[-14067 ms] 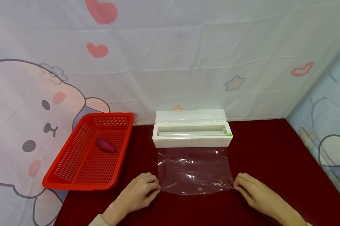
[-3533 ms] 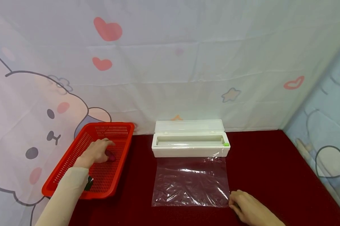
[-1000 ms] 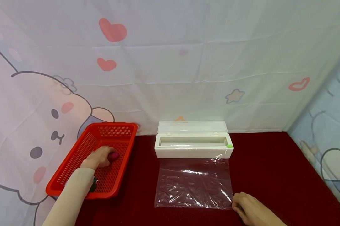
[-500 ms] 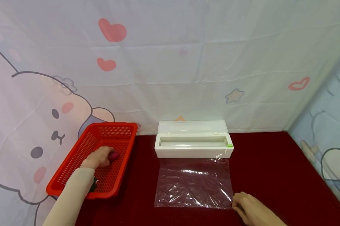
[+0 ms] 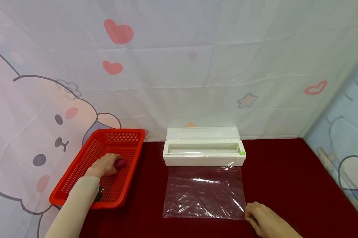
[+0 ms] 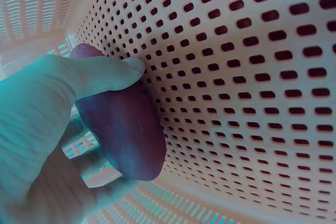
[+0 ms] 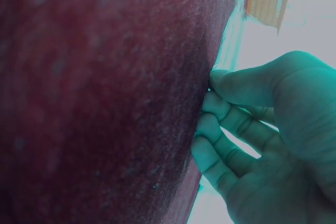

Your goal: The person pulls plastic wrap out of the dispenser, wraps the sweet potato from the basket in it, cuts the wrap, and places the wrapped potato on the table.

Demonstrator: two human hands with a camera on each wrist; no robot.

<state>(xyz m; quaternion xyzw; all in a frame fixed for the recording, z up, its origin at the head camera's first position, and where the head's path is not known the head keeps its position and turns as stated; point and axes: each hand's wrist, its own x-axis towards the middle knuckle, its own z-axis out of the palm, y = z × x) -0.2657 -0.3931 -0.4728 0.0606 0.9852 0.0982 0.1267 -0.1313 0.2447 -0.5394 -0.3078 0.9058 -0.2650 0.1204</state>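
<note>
My left hand (image 5: 105, 164) reaches into the red basket (image 5: 132, 165) and holds a purple-red sweet potato (image 5: 120, 164). In the left wrist view the thumb lies across the sweet potato (image 6: 128, 129) and the other fingers are behind it, close to the perforated basket floor. A sheet of clear cling film (image 5: 204, 198) is drawn out flat over the dark red tabletop from a white dispenser box (image 5: 204, 161). At the film's near right corner, my right hand (image 5: 263, 218) pinches the edge between thumb and forefinger; the right wrist view has these fingertips against the cloth.
The dispenser's clear lid (image 5: 202, 133) stands raised at the back, and a green slider (image 5: 242, 153) sits at its right end. Something dark green (image 5: 99, 194) lies in the basket, partly behind my left sleeve. A printed curtain (image 5: 179, 72) hangs behind the table.
Since the oldest frame, my left hand has left the film's left corner, gone into the basket and taken hold of the sweet potato. The film reaches nearer. Over the last second, almost nothing moved.
</note>
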